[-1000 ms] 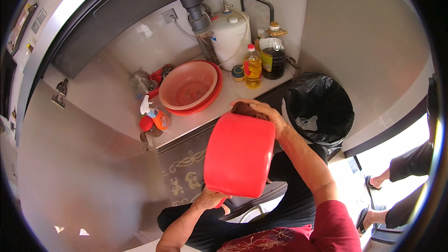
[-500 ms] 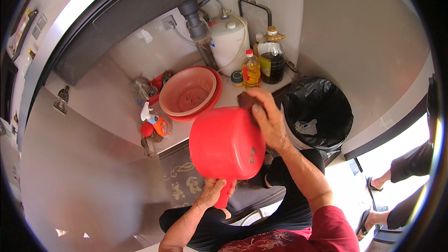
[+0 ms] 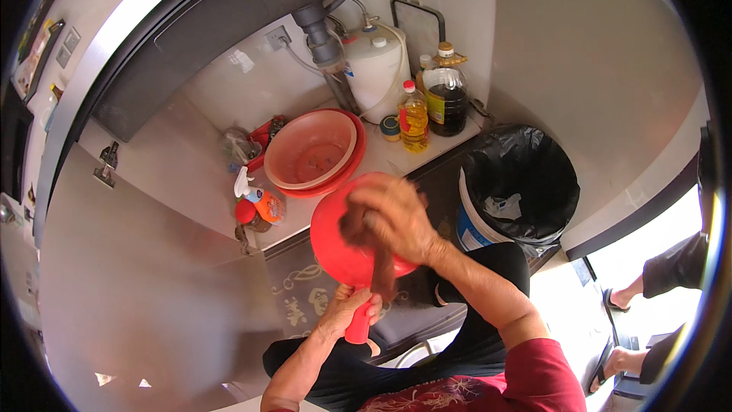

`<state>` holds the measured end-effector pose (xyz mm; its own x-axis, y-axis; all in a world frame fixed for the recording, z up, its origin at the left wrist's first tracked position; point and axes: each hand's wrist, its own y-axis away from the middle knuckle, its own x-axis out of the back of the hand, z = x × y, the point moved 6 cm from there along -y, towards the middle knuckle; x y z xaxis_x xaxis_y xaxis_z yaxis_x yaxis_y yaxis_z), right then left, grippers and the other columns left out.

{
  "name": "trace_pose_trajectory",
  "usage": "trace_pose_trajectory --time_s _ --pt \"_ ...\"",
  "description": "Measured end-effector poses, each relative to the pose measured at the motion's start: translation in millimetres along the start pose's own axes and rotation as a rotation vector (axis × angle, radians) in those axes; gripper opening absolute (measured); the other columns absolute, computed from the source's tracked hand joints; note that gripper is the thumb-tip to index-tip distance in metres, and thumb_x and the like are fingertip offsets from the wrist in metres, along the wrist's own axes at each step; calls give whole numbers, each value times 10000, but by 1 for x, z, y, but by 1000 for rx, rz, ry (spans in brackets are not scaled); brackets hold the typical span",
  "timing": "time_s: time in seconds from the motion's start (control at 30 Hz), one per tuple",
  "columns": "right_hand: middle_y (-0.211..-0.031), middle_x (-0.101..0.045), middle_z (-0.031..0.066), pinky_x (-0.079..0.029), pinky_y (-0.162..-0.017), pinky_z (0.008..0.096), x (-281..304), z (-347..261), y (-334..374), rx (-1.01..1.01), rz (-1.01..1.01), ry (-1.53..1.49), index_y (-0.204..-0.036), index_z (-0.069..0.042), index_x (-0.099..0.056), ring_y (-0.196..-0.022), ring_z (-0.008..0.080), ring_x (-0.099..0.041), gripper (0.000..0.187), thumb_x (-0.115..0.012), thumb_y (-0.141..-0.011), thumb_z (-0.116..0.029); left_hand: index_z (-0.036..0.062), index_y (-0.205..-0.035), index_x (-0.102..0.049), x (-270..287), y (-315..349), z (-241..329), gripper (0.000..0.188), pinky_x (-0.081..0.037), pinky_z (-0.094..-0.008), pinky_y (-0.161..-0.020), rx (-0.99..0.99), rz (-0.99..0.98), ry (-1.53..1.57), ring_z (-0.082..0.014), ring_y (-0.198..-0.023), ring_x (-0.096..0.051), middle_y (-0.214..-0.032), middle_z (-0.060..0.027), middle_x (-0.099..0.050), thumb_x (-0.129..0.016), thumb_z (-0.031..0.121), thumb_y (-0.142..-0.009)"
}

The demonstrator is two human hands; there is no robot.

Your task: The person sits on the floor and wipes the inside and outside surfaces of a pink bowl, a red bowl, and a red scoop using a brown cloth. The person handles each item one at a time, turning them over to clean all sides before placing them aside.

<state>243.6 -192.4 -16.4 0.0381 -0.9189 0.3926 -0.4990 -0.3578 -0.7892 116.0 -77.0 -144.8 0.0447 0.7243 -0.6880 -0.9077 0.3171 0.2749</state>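
Observation:
A red plastic water dipper (image 3: 329,233) is held over my lap, a round face of it turned up toward me. My left hand (image 3: 343,313) is wrapped round its handle at the near side. Above the dipper, my right hand (image 3: 404,221) is closed on a dark brown cloth (image 3: 383,273) and presses it to that face. The hand and cloth are smeared by motion, and one end of the cloth hangs down toward the handle. Whether the base or the inside of the dipper faces me, I cannot tell.
Ahead is an open under-sink cabinet with stacked pink and red basins (image 3: 309,179), a spray bottle (image 3: 259,198), a red-lidded jar (image 3: 250,215), an oil bottle (image 3: 414,118), a large dark-liquid bottle (image 3: 447,103) and a white tank (image 3: 375,69). A black-lined bin (image 3: 526,175) stands right; another person's feet (image 3: 621,358) beyond.
The dipper has turned so a round face points up. My right hand has moved from its far right rim left and nearer, bringing the cloth over that face. My left hand keeps the handle.

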Motion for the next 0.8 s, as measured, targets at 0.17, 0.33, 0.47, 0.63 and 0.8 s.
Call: trace_pose_trajectory --time_s 0.17,0.33,0.47,0.63,0.8 --pt "-1182 -506 115 -450 -941 315 -30 115 58 -599 204 -765 -1245 -68 -431 -1111 243 -524 569 -538 -741 173 151 -1120 -518 -13 -4 11 284 -448 -262 -514 -32 10 -9 -101 -619 -482 -809 -17 -506 -599 313 -902" --pt "-1176 -477 131 -441 -964 337 -48 62 54 -456 91 -521 -1269 -68 -397 -1121 271 -516 589 -538 -751 175 155 -1097 -506 5 -10 25 289 -433 -269 -497 -132 179 69 -97 -607 -459 -806 -9 -502 -555 377 -920" --pt "-1285 -358 211 -408 -980 386 -31 10 28 -432 64 -131 -1274 -59 -404 -1169 360 -455 551 -519 -770 131 176 -1118 -472 11 -18 31 296 -448 -281 -510 -182 227 15 -111 -631 -491 -840 -21 -517 -520 403 -934" --pt "-1358 -256 264 -373 -1011 422 -51 -29 35 -227 -17 -111 -1286 -63 -417 -1219 442 -386 507 -505 -810 86 147 -1253 -460 12 -35 42 448 -476 -324 -772 -343 417 101 -176 -965 -540 -1137 -25 -543 -443 473 -945" --pt "-1317 -293 314 -407 -956 462 -76 -25 56 -438 -155 -105 -1301 -136 -422 -1137 503 -417 572 -614 -768 -51 124 -1326 -426 23 -42 54 590 -344 -377 -1030 -530 332 165 -225 -1199 -460 -1322 -62 -476 -386 554 -924"
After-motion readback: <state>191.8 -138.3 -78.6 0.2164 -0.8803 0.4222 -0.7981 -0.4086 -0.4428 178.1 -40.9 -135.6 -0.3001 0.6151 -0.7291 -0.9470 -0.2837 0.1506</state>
